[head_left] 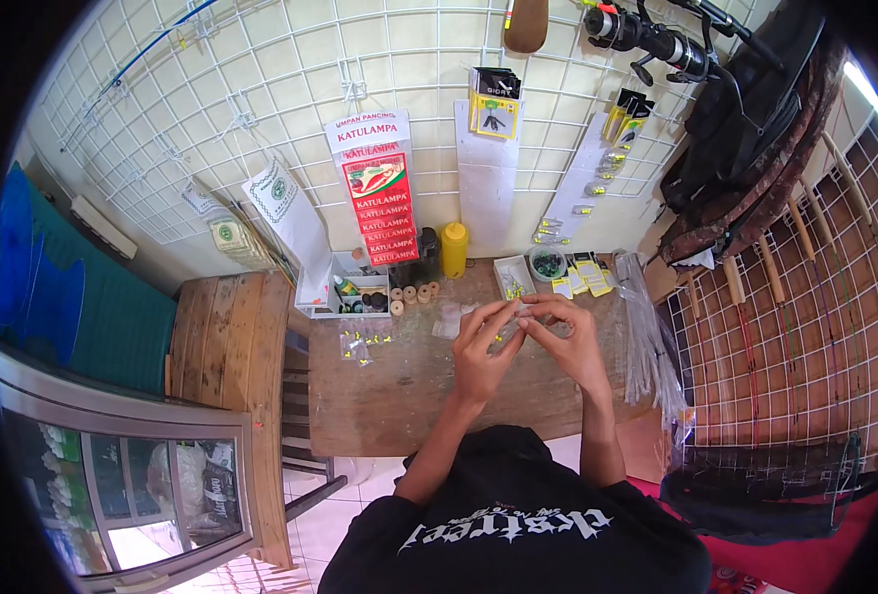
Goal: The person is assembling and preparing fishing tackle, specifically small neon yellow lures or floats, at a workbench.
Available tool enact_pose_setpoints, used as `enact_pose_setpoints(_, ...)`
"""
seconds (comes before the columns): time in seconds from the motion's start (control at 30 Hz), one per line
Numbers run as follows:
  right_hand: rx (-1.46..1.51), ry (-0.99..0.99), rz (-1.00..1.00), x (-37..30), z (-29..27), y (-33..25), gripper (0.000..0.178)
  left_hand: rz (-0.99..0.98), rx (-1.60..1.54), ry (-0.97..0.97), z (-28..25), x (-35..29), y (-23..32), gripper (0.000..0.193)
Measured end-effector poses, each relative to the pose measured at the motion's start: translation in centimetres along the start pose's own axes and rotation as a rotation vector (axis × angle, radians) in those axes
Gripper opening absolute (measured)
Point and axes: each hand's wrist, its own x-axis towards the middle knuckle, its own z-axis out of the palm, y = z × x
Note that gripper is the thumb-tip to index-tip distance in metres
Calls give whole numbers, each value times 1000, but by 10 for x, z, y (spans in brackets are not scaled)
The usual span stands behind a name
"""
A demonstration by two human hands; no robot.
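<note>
White wire grid [260, 89] covers the wall behind a wooden counter [399, 396], hung with packets and a red strip of sachets [379, 203]. At the back of the counter a white tray [364, 295] holds small green and dark bits; I cannot tell what they are. Beside it stand four small spools [414, 294], a dark jar [429, 247] and a yellow bottle [454, 249]. Further right, a clear box [511, 277] holds yellow pieces, and a round tub [548, 263] holds dark green ones, with yellow packets [585, 277] just beside it.

Over the middle of the counter the left hand [483, 346] and the right hand [572, 337] meet, fingertips pinching a small clear bag [520, 319] between them, held above the wood. Another clear bag [456, 319] lies flat just behind the left hand. Loose yellow pieces [360, 342] sit well to the left. Long clear sleeves [642, 337] lie along the counter's right edge, near the right hand. A fishing reel [647, 40] hangs top right.
</note>
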Motion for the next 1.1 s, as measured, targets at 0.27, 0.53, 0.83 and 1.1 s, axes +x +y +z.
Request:
enact_pose_setpoints(0.27, -13, -45, 24, 0, 0, 5, 16, 2, -41, -35, 1, 0, -1, 43)
enact_pose_setpoints(0.53, 229, 59, 71, -4, 2, 12, 16, -78, -93, 47, 3, -2, -1, 43)
enact_pose_setpoints(0.83, 354, 56, 245, -9, 1, 32, 14, -102, -148, -61, 2, -8, -9, 45)
enact_pose_setpoints(1.1, 172, 36, 90, -13, 3, 27, 16, -529, -506, -126, -1, -11, -24, 19)
